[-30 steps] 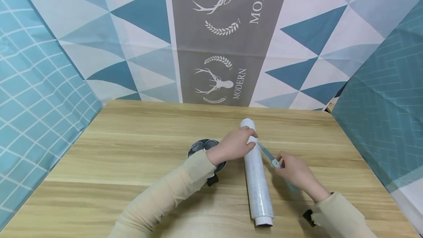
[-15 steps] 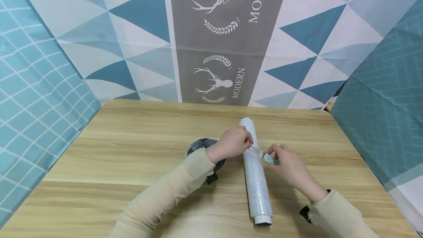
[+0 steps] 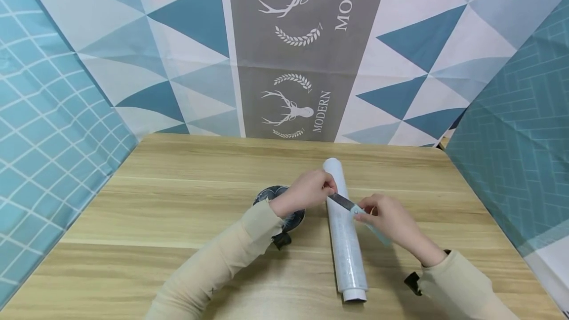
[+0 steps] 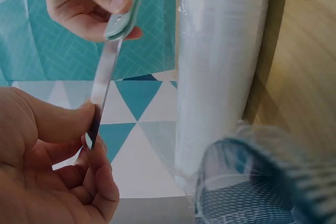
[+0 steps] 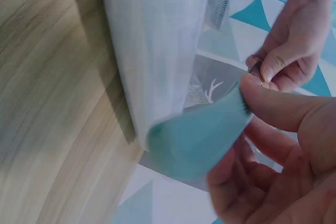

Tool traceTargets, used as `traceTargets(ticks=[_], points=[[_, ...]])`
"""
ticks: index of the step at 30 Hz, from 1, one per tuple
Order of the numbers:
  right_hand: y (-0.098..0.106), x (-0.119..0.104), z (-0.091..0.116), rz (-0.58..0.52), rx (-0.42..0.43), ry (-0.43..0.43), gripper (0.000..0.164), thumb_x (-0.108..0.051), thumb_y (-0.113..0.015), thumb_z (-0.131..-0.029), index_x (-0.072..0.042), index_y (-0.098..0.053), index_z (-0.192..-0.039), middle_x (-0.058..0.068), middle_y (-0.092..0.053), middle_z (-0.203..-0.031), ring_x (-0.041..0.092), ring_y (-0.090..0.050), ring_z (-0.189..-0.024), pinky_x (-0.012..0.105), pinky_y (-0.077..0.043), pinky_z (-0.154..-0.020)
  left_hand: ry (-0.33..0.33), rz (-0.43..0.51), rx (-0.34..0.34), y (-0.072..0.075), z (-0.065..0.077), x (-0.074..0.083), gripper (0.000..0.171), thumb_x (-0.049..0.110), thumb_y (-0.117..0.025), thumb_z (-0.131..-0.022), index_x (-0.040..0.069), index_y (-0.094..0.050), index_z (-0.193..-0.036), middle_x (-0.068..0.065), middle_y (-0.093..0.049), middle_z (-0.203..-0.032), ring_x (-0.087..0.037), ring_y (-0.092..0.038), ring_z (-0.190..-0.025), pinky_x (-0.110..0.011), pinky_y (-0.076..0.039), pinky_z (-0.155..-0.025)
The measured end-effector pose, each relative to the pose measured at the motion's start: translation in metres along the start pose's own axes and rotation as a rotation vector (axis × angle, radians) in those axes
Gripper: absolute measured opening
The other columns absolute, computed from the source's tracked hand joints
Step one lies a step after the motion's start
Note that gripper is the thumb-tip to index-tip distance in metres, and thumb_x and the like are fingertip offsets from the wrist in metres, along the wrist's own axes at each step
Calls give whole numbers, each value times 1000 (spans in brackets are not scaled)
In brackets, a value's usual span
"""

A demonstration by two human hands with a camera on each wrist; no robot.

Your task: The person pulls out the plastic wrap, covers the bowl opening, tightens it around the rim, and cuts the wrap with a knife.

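My right hand [image 3: 393, 221] holds a folding knife [image 3: 341, 201] by its pale green handle [image 5: 194, 135], close to the pivot. The metal blade [image 4: 105, 72] is folded out, and my left hand [image 3: 308, 192] pinches it near the tip between thumb and fingers. Both hands are over the far half of a roll of clear plastic wrap [image 3: 348, 251], which lies lengthwise on the table. In the left wrist view, the blade points down toward the left fingers, with the wrap roll [image 4: 220, 51] to its right.
Behind my left wrist sits a dark round dish [image 3: 268, 194] with circular shapes in it, partly hidden. A wooden table [image 3: 178, 211] carries everything. Patterned cloth walls [image 3: 293, 63] stand along its back and sides.
The knife has moved left, so its blade now crosses the roll. My left hand has drawn slightly left and pinches the blade tip; my right hand has followed with the handle.
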State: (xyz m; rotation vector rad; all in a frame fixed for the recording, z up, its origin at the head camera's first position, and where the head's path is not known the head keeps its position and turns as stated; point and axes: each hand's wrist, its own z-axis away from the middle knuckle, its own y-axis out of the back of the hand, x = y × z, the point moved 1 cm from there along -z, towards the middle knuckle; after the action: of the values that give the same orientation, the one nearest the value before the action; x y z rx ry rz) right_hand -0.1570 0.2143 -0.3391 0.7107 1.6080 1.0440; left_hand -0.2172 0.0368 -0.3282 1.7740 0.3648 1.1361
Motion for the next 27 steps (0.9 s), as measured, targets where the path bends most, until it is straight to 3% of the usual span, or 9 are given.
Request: traceTargets(ticks=[5, 11, 18, 27], points=[[3, 0, 1, 29, 29, 31, 16, -28, -66, -71, -15, -65, -80, -9, -52, -60, 5, -45, -54, 22, -37, -49, 9, 30, 21, 1, 3, -2, 7, 13, -55, -81, 13, -61, -77, 5, -51, -72, -8, -46, -67, -17, -37, -59], [8, -2, 1, -26, 76, -28, 21, -30, -67, -70, -13, -66, -81, -8, -53, -60, 8, -45, -53, 22, -36, -46, 0, 63, 52, 5, 6, -5, 6, 14, -55, -81, 13, -61, -78, 5, -51, -72, -8, -46, -64, -18, -37, -56], [10, 1, 0, -255, 62, -125, 30, -32, -64, -73, -5, -63, -85, 1, -58, -64, 15, -55, -54, 23, -46, -48, 13, 124, 97, 6, 11, -4, 6, 13, -56, -81, 14, -59, -77, 4, -49, -67, -9, -42, -58, -18, -34, -51], [9, -1, -2, -483, 108, -235, 41, -35, -61, -75, 2, -57, -92, 10, -59, -75, 18, -59, -61, 28, -50, -56, 45, 203, 164, 7, 16, -1, 5, 14, -57, -79, 14, -61, -77, 4, -49, -67, -9, -43, -60, -17, -35, -51]])
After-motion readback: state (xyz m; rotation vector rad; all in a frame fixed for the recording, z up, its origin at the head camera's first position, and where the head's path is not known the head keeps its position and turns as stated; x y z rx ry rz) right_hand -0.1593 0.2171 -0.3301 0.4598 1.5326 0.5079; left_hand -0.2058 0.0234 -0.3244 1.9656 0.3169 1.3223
